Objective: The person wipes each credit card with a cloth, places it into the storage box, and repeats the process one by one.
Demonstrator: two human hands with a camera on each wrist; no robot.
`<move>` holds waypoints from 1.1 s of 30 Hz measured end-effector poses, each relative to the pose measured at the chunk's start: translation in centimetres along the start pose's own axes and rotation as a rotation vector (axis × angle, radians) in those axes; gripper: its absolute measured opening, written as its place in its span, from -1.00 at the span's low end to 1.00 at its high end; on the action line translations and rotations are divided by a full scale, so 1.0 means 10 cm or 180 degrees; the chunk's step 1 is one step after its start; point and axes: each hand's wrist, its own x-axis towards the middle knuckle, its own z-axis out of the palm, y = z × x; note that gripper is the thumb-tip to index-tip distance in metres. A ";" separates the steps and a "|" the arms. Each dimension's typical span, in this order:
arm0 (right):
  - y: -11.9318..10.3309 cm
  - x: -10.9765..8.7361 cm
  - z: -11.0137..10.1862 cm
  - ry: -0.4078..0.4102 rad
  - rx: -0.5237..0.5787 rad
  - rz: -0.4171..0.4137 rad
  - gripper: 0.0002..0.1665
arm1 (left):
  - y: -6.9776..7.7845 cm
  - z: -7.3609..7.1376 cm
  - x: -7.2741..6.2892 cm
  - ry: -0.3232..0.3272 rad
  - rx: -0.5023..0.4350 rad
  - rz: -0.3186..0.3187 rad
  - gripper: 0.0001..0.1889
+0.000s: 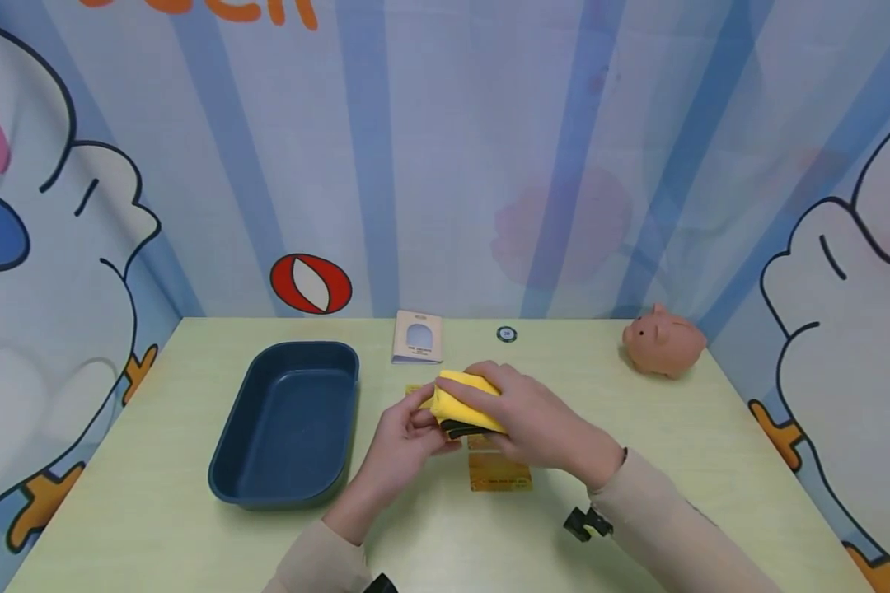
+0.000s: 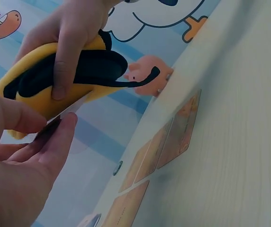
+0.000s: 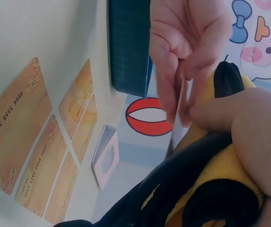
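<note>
In the head view my right hand (image 1: 541,416) grips a folded yellow and black cloth (image 1: 463,403) over the middle of the table. My left hand (image 1: 404,441) is just to its left, fingertips close against the cloth. Between the left thumb and fingers a thin flat card (image 3: 183,97) is pinched, seen edge-on in the right wrist view. Part of the card lies behind or within the cloth and is hidden. Below the hands, gold cards (image 1: 500,472) with printed numbers lie flat on the table, partly covered by the hands in the head view.
A dark blue bin (image 1: 285,494) stands on the left. Behind the hands are a pale booklet (image 1: 418,338) with an oval window and a small round chip (image 1: 507,333). At the back right sits a pink piggy bank (image 1: 663,342). A printed curtain (image 1: 445,165) hangs behind the table.
</note>
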 end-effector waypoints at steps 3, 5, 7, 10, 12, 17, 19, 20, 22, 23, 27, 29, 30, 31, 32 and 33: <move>-0.01 0.01 0.02 -0.0044 -0.0038 -0.0073 0.00 | 0.02 0.01 0.00 0.0063 -0.0056 0.0003 -0.33; -0.01 0.01 0.02 -0.0066 -0.0041 -0.0088 0.02 | 0.03 0.01 0.00 0.0106 -0.0099 0.0002 -0.36; -0.02 0.01 0.03 -0.0086 -0.0044 -0.0082 0.01 | 0.03 0.01 0.01 0.0126 -0.0124 0.0001 -0.38; -0.03 0.01 0.06 -0.0060 -0.0070 -0.0069 -0.04 | 0.04 0.01 0.01 0.0087 -0.0208 0.0009 -0.40; -0.04 0.01 0.09 0.0026 -0.0120 -0.0074 -0.09 | 0.03 0.00 0.01 0.0049 -0.0250 0.0030 -0.39; -0.08 0.02 0.14 0.0275 -0.0235 -0.0070 -0.10 | 0.05 0.01 0.02 0.0001 -0.0329 0.0081 -0.37; -0.09 0.03 0.14 0.0315 -0.0262 -0.0060 -0.11 | 0.07 0.02 0.01 -0.0023 -0.0371 0.0099 -0.39; -0.10 0.03 0.13 0.0314 -0.0274 -0.0049 -0.11 | 0.07 0.03 0.01 -0.0026 -0.0388 0.0106 -0.39; -0.10 0.03 0.13 0.0319 -0.0314 -0.0043 -0.09 | 0.08 0.03 0.00 -0.0002 -0.0397 0.0098 -0.40; -0.10 0.03 0.13 0.0313 -0.0335 -0.0039 -0.08 | 0.09 0.04 0.00 0.0025 -0.0400 0.0093 -0.40; -0.10 0.02 0.13 0.0295 -0.0423 -0.0037 -0.05 | 0.10 0.05 -0.02 0.0212 -0.0365 0.0021 -0.38; -0.09 0.02 0.12 0.0275 -0.0468 -0.0036 -0.03 | 0.12 0.05 -0.03 0.0302 -0.0337 0.0012 -0.38; -0.09 0.01 0.12 0.0277 -0.0486 -0.0042 -0.02 | 0.12 0.05 -0.03 0.0352 -0.0317 -0.0001 -0.38; -0.08 0.00 0.12 0.0275 -0.0491 -0.0043 -0.01 | 0.13 0.06 -0.03 0.0395 -0.0304 -0.0008 -0.38; -0.07 -0.01 0.11 0.0275 -0.0486 -0.0038 0.00 | 0.13 0.06 -0.04 0.0439 -0.0284 -0.0014 -0.37; -0.07 -0.02 0.11 0.0274 -0.0484 -0.0033 0.01 | 0.14 0.06 -0.04 0.0477 -0.0265 -0.0019 -0.37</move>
